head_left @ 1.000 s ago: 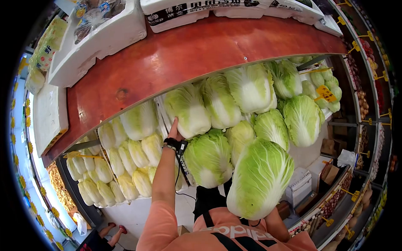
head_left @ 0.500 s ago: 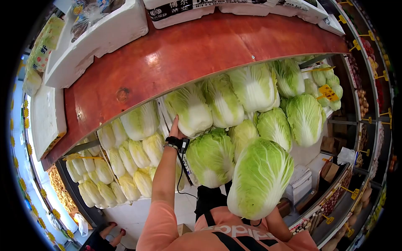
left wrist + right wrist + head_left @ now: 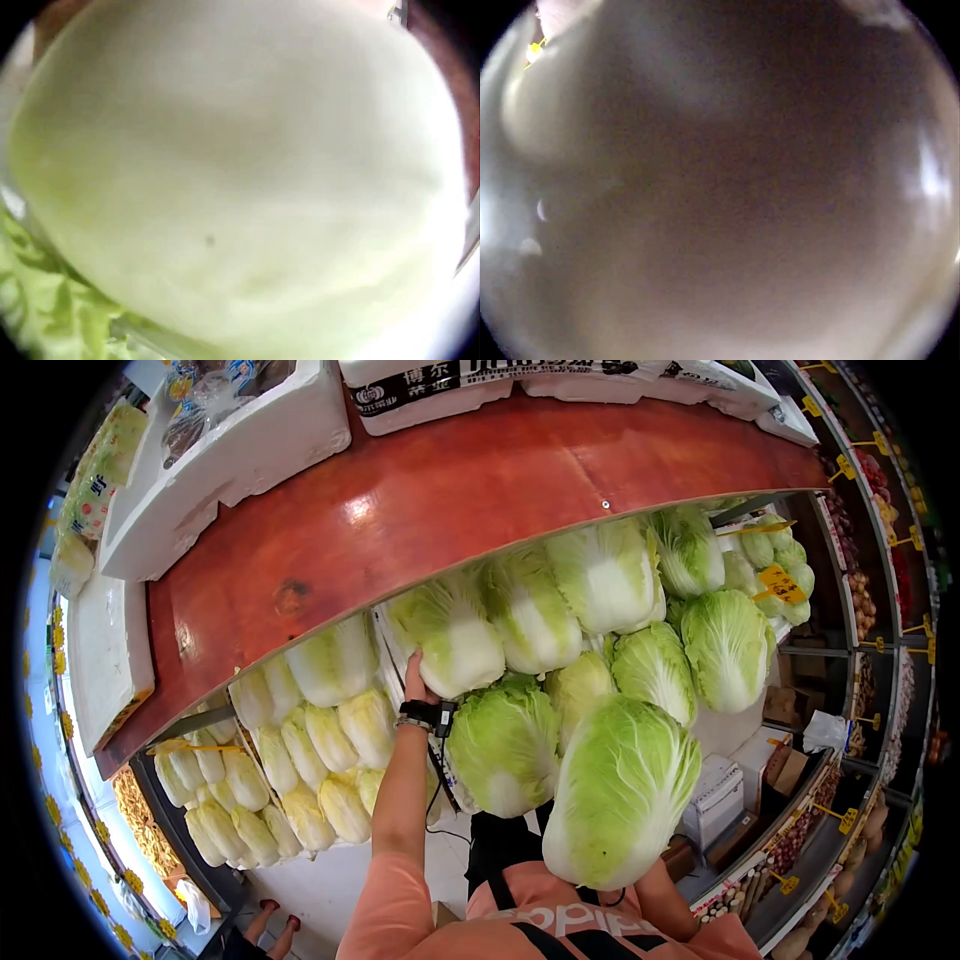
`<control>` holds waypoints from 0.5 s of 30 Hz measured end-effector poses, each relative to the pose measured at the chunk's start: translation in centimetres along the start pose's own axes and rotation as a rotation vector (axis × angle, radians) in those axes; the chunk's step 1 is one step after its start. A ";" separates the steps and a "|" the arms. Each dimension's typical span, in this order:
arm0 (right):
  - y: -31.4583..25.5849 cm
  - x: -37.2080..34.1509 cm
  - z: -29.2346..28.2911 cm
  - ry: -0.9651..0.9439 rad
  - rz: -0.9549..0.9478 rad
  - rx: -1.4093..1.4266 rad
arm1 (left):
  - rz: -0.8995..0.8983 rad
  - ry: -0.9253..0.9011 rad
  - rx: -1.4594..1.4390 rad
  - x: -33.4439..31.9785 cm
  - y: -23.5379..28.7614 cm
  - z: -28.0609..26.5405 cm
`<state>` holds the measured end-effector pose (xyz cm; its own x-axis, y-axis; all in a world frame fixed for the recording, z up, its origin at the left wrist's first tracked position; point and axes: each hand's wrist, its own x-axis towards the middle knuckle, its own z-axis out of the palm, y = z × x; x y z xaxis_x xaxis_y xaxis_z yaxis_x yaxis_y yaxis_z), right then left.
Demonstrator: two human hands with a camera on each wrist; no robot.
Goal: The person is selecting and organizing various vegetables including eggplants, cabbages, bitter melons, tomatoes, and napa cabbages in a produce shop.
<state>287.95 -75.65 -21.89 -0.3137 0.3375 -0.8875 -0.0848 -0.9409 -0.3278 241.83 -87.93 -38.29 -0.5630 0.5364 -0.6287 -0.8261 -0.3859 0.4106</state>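
In the head view my left hand (image 3: 422, 688) is against the pale base of a napa cabbage (image 3: 458, 640), one digit lying straight along its side; the rest is hidden. That cabbage (image 3: 232, 165) fills the left wrist view. A large napa cabbage (image 3: 625, 790), green leaves upward, is held close before my chest by my right hand, which is concealed beneath it. In the right wrist view, parts of my right hand (image 3: 559, 15) show at the upper edges around the dark, close surface. A leafy green cabbage (image 3: 503, 745) sits beside my left wrist.
A red board (image 3: 430, 510) overhangs the cabbages and carries white foam boxes (image 3: 250, 470). Rows of smaller pale cabbages (image 3: 300, 735) lie left of a divider. Cartons (image 3: 715, 790) and produce shelves stand at right. A person's legs (image 3: 275, 930) show at lower left.
The head view has shifted slightly. My left hand stays at the same cabbage, with its base a little lower in view. The large cabbage on my right hand keeps its place.
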 end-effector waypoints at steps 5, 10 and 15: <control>0.3 0.0 -0.1 0.008 0.004 0.010 | -0.055 -0.038 0.082 1.5 3.8 0.7; 0.2 0.2 0.0 -0.002 0.003 0.011 | -0.091 -0.015 0.245 2.3 4.0 1.0; 0.1 0.5 0.1 -0.015 0.007 0.018 | -0.016 0.171 0.328 1.4 3.8 0.8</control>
<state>287.70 -75.57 -22.30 -0.3287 0.3306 -0.8847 -0.0996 -0.9436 -0.3157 237.86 -88.05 -37.02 -0.5606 0.3963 -0.7271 -0.8140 -0.1026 0.5717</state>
